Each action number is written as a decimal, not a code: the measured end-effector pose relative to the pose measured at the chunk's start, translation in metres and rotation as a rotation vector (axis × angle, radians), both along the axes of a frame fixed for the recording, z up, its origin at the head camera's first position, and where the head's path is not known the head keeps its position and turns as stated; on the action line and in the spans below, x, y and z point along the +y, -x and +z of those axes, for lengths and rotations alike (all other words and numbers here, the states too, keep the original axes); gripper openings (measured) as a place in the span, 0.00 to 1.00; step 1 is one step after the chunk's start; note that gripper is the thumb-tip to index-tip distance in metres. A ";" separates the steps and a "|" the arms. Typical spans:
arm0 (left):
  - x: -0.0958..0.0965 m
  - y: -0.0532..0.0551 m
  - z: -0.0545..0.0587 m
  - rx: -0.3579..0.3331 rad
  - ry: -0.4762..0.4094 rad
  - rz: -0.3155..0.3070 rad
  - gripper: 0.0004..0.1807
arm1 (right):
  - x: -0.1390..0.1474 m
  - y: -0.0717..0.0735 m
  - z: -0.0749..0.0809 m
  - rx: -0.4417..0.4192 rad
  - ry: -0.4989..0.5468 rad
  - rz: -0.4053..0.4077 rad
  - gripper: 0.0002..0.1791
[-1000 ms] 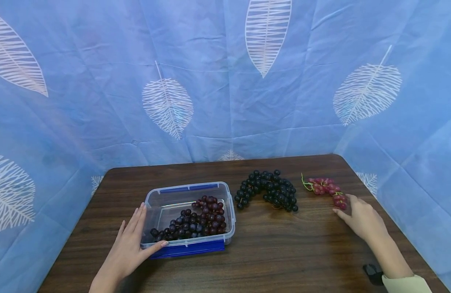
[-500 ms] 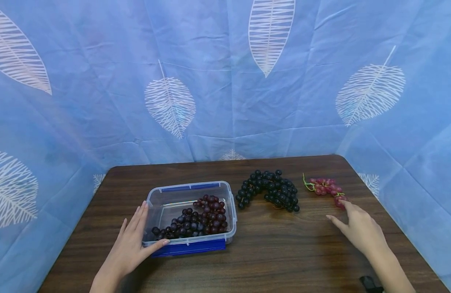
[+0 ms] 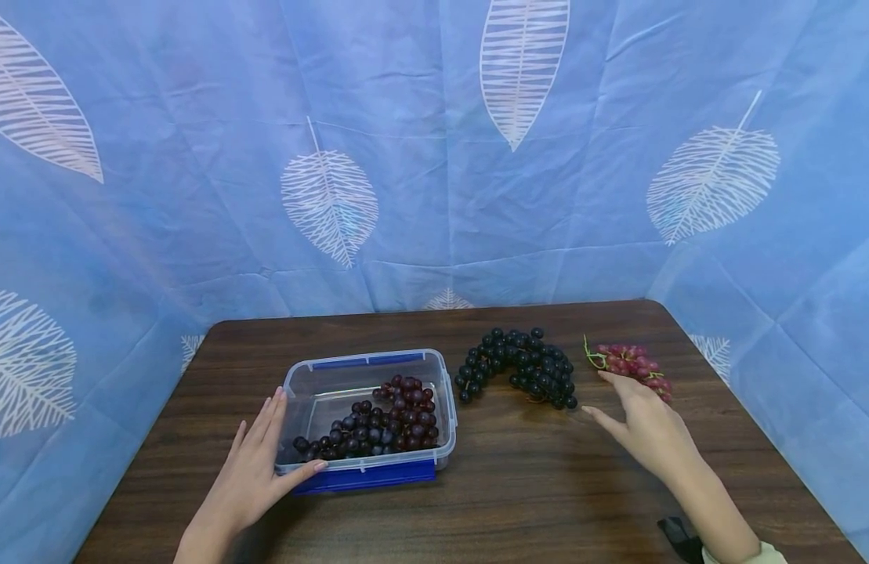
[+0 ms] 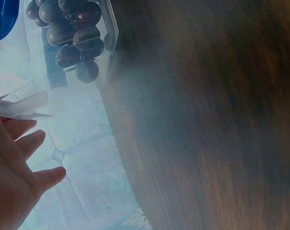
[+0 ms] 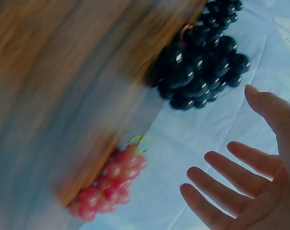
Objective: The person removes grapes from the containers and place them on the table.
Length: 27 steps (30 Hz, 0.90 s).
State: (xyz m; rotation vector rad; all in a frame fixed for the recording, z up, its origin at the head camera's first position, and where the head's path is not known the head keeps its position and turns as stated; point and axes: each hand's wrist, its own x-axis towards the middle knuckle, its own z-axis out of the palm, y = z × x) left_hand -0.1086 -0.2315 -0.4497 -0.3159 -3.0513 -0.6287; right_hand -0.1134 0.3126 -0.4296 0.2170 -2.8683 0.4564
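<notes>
My left hand (image 3: pixel 247 478) rests with straight fingers against the left side of a clear plastic food container (image 3: pixel 303 392) with blue latches, its thumb on the front rim. Inside the container lies a bunch of dark purple-red grapes (image 3: pixel 399 419). My right hand (image 3: pixel 649 431) hovers over the table, fingers spread and holding nothing, between a bunch of black grapes (image 3: pixel 522 360) and a small bunch of red grapes (image 3: pixel 628 360) with a green stem. In the right wrist view the right hand (image 5: pixel 250 187) shows relaxed fingers apart from both bunches.
Everything stands on a dark wooden table (image 3: pixel 519 501). A blue cloth (image 3: pixel 406 196) printed with white leaves hangs behind the table and along its sides. A black band (image 3: pixel 679 539) shows at the right wrist, beside a pale green sleeve (image 3: pixel 751 554).
My right hand has drawn away from the end of the red grapes and moved left toward the black grapes. The left hand and the container have stayed in place.
</notes>
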 end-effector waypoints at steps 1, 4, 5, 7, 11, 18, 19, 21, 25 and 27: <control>0.000 0.000 0.000 0.000 -0.002 -0.001 0.67 | -0.004 0.001 0.001 0.012 0.001 0.012 0.37; -0.001 0.000 -0.001 -0.001 -0.004 0.000 0.67 | -0.016 0.004 0.006 0.047 0.014 0.050 0.36; -0.001 0.000 -0.001 0.000 -0.004 0.000 0.67 | -0.020 0.005 0.007 0.057 0.019 0.062 0.36; -0.001 0.000 -0.001 0.000 -0.006 0.000 0.67 | -0.029 0.007 0.009 0.080 0.032 0.093 0.35; 0.000 0.001 -0.001 0.002 -0.006 -0.003 0.67 | -0.046 0.012 0.014 0.123 0.035 0.150 0.35; 0.001 0.000 -0.001 0.010 -0.003 0.004 0.67 | -0.076 0.023 0.019 0.133 0.016 0.232 0.35; 0.001 -0.001 0.000 0.011 -0.003 0.004 0.67 | -0.081 0.024 0.019 0.133 0.013 0.240 0.35; 0.001 0.000 0.000 0.014 -0.005 0.002 0.67 | -0.090 0.027 0.020 0.134 0.012 0.260 0.35; 0.001 -0.001 0.001 0.016 -0.002 0.005 0.67 | -0.108 0.031 0.021 0.140 0.010 0.300 0.35; 0.001 -0.002 0.001 0.019 0.001 0.009 0.67 | -0.116 0.032 0.022 0.138 0.012 0.319 0.35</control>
